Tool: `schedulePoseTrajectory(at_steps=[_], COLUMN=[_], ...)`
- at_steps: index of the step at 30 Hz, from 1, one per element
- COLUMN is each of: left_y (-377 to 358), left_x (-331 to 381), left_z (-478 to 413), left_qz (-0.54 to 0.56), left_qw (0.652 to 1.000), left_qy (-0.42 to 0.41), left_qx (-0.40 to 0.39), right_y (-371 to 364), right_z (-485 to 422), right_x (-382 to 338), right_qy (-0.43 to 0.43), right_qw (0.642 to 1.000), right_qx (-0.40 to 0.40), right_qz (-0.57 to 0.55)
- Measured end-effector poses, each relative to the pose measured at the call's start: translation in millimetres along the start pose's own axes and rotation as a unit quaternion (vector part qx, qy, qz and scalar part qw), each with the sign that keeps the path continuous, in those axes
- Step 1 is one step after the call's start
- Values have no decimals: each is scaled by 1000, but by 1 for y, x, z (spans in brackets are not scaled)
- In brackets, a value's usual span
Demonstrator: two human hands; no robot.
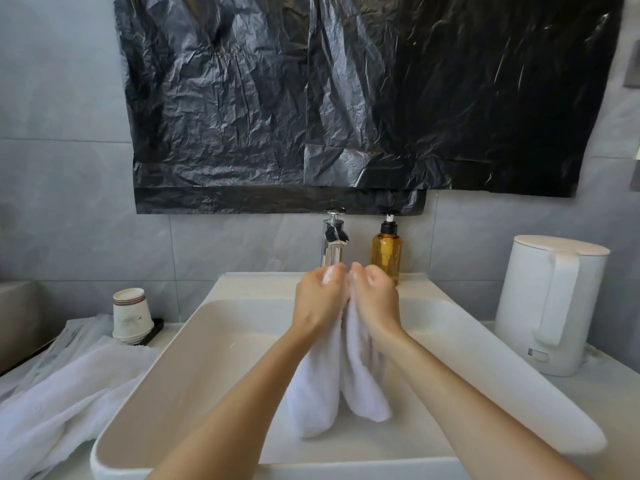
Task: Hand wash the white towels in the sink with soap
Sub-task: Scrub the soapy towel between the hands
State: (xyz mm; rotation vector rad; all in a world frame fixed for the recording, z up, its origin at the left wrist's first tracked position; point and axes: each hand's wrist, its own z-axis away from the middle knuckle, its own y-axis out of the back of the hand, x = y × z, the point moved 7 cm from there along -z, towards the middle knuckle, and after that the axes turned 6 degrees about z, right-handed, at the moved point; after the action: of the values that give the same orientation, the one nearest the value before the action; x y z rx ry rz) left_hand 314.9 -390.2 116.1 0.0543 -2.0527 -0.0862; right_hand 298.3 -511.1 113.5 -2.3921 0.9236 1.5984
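Note:
Both hands are raised over the white sink (194,344), close together under the chrome tap (333,239). My left hand (320,296) and my right hand (374,294) each grip the top of a white towel (322,393), whose two folds hang down into the basin. White suds show on my fingertips. An amber soap pump bottle (387,252) stands on the sink's back rim, just behind my right hand. A second white towel (65,400) lies on the counter left of the sink, one edge draped over the rim.
A stack of paper cups (131,315) stands at the left beside the sink. A white electric kettle (550,303) stands on the counter at the right. Black plastic sheeting (346,98) covers the wall above the tap.

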Motion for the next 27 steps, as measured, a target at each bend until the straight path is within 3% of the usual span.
schedulePoseTrajectory(at_steps=[3,8,12,18,24,27], left_y=[18,2,14,-1,19,10], left_x=[-12,-10,-17,-9,-15,-14], left_z=[-9,-5,-12,-3,-12,-7], left_qz=[13,37,28,69,21,28], left_qw=[998,999,998,996,995,997], left_qy=[24,33,50,60,68,62], left_qx=[52,-8,27,-2,70,24], right_y=[-18,-3,-14,4,-14,-7], right_z=[16,3,22,3,20,7], right_x=[-14,-9,-21,-10,-21,-17], right_qy=[41,-17,66,-21,55,29], right_qw=[997,999,998,997,998,998], right_qx=[-61,41,-11,71,2,47], right_qz=[-16,-7,23,16,43,41])
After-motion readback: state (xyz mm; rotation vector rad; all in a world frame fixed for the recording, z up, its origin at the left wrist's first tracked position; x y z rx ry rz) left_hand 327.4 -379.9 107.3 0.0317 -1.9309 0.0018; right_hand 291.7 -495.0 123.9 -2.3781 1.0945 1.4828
